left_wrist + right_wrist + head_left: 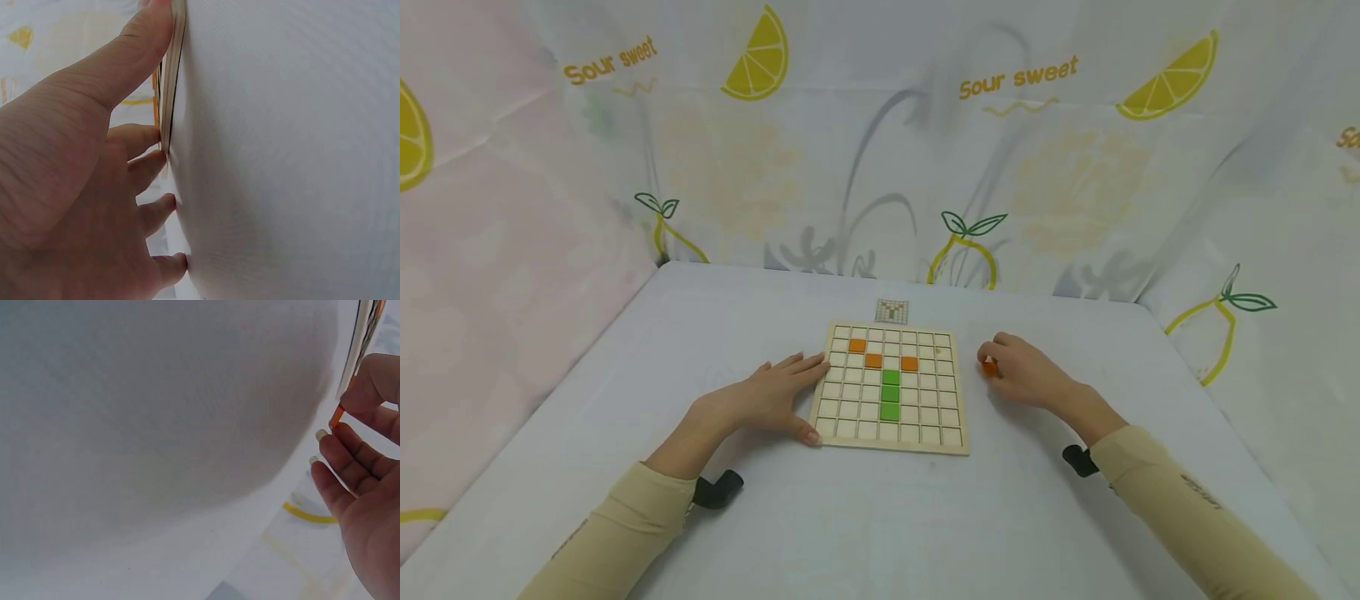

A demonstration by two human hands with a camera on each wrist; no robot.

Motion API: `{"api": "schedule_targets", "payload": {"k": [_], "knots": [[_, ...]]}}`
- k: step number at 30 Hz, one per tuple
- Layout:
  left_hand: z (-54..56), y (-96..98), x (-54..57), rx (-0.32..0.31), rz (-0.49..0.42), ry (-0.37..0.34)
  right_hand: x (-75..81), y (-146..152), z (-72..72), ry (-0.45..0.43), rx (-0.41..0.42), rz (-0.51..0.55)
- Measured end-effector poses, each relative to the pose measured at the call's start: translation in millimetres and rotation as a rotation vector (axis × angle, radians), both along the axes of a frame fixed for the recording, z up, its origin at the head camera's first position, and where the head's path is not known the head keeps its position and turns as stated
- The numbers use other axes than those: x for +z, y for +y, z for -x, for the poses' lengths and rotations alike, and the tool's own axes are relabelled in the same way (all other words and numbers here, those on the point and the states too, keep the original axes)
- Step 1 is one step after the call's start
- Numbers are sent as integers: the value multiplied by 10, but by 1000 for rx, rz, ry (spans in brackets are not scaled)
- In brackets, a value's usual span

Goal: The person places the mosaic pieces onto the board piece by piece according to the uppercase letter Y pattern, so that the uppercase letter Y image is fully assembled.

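A square wooden grid board [865, 429] lies flat on the white table. Three orange tiles sit in its upper cells, one of them the leftmost orange tile [857, 345], and three green tiles [890, 394] form a column below. My left hand [767, 398] rests at the board's left side, fingers spread, thumb at the lower left corner; the left wrist view shows the thumb against the board's edge [177, 56]. Just right of the board, my right hand [1026, 371] pinches an orange tile [990, 368], seen edge-on between thumb and fingers in the right wrist view.
Behind the board lies a small pattern card [892, 312] printed with a coloured grid. The white tabletop [850, 525] reaches to a fabric backdrop [865, 142] with lemon prints, and similar cloth hangs on both sides.
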State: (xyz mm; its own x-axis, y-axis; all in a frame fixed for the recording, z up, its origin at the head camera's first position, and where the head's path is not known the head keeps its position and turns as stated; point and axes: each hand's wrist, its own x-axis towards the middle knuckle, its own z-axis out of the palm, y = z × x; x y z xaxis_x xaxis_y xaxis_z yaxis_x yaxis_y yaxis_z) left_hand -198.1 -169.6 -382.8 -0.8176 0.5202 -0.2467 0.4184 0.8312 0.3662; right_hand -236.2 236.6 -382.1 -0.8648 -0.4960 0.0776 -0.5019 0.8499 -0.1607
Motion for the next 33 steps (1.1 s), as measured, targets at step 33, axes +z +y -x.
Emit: {"api": "schedule_targets", "payload": {"k": [33], "knots": [[2, -36, -52, -5, -32, 26, -68, -461, 246, -4, -33, 50]]}}
